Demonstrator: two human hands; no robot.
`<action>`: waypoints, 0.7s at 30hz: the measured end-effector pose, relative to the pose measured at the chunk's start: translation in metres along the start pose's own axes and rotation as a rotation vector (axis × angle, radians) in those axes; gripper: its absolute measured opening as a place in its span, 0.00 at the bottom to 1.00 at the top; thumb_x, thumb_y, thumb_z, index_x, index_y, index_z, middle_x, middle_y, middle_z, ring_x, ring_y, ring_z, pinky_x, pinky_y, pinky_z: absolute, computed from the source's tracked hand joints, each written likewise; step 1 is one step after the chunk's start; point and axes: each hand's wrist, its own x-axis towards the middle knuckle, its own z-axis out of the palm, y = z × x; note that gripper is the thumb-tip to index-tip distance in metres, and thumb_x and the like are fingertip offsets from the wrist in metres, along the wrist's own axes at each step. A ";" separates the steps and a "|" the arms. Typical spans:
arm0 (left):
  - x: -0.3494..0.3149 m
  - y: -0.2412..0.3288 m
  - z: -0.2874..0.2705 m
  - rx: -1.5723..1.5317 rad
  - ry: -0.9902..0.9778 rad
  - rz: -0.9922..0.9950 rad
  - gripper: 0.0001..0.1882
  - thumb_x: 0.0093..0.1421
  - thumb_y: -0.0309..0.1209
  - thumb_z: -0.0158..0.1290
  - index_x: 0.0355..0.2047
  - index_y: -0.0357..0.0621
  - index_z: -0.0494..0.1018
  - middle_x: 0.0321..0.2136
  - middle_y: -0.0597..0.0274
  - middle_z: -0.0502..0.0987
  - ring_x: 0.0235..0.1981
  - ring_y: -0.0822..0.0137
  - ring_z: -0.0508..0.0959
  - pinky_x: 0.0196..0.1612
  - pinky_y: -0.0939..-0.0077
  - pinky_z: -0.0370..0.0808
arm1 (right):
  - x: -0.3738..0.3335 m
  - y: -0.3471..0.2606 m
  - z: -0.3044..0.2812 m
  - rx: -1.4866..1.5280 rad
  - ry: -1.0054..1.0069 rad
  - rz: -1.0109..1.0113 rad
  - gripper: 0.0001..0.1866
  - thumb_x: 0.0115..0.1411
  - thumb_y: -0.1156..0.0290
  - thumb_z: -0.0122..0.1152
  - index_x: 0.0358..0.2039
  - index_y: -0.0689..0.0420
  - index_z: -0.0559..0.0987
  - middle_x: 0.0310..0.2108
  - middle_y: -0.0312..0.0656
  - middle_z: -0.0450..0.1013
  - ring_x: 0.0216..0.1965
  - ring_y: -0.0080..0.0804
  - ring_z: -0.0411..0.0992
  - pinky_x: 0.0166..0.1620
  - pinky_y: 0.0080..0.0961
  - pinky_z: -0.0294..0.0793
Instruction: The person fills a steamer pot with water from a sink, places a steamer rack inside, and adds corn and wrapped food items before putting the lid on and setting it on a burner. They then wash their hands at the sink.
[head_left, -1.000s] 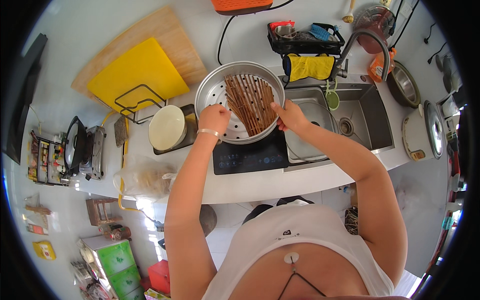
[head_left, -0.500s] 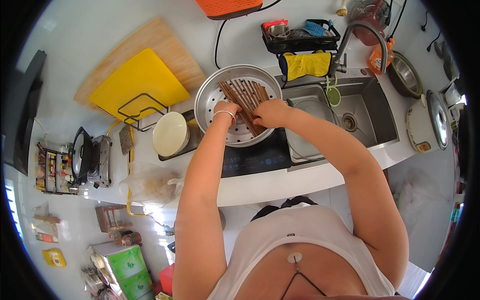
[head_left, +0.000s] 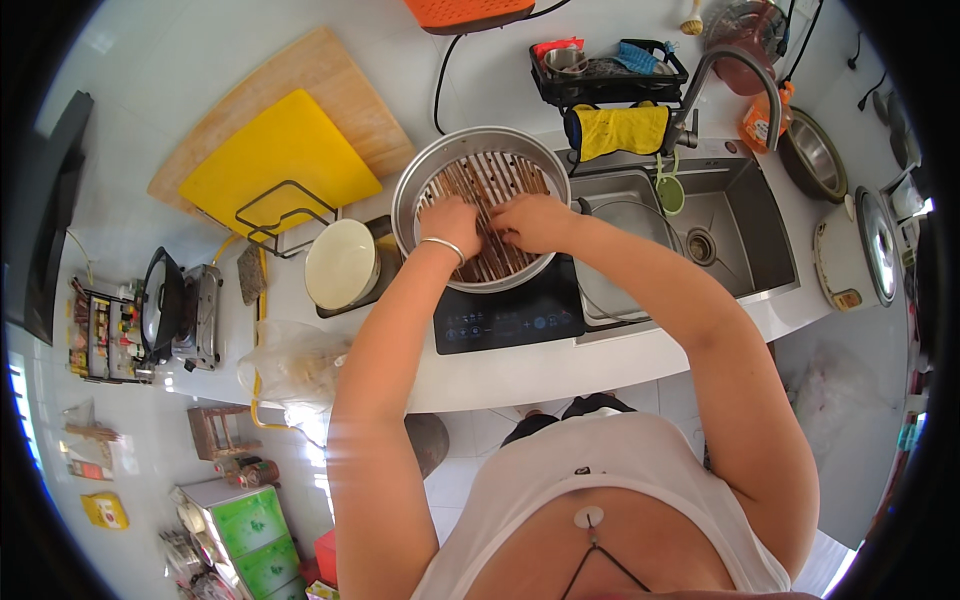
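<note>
A brown slatted wooden steamer mat lies spread inside a round metal steamer pan with holes in its base. Its slats cover much of the pan's bottom, and some in the middle look bunched or raised. My left hand, with a bangle at the wrist, presses on the mat's left part with curled fingers. Just beside it, my right hand grips slats near the middle, thumb toward me. The fingertips of both hands are partly hidden among the slats. Beneath the pan sits a black induction cooktop.
A cream pot stands left of the pan, near a yellow cutting board. To the right is a double sink with a curved faucet. A plastic bag rests at the counter's left front.
The mat has opened from a folded bundle and now spreads over the pan's base. My left hand has moved slightly right, onto the slats; my right hand has shifted a little left.
</note>
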 end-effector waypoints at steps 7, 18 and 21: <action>-0.013 -0.015 -0.001 -0.188 -0.125 -0.007 0.28 0.44 0.46 0.66 0.44 0.46 0.76 0.40 0.52 0.76 0.47 0.51 0.74 0.51 0.62 0.71 | 0.011 -0.013 -0.004 0.083 -0.384 -0.067 0.14 0.56 0.63 0.57 0.41 0.50 0.81 0.52 0.35 0.73 0.50 0.41 0.71 0.52 0.37 0.70; -0.237 -0.085 -0.026 -0.915 0.435 -0.386 0.15 0.51 0.38 0.62 0.29 0.37 0.77 0.21 0.57 0.74 0.23 0.62 0.73 0.31 0.72 0.71 | -0.023 -0.091 -0.033 0.495 0.300 -0.263 0.08 0.56 0.77 0.59 0.37 0.60 0.80 0.35 0.46 0.77 0.37 0.44 0.75 0.40 0.33 0.74; -0.307 -0.105 0.030 -0.525 0.119 -0.632 0.16 0.49 0.38 0.63 0.21 0.36 0.75 0.17 0.52 0.73 0.20 0.55 0.74 0.28 0.63 0.71 | -0.023 -0.129 -0.011 0.608 0.113 -0.293 0.08 0.57 0.74 0.57 0.38 0.58 0.80 0.35 0.44 0.77 0.37 0.44 0.74 0.40 0.34 0.74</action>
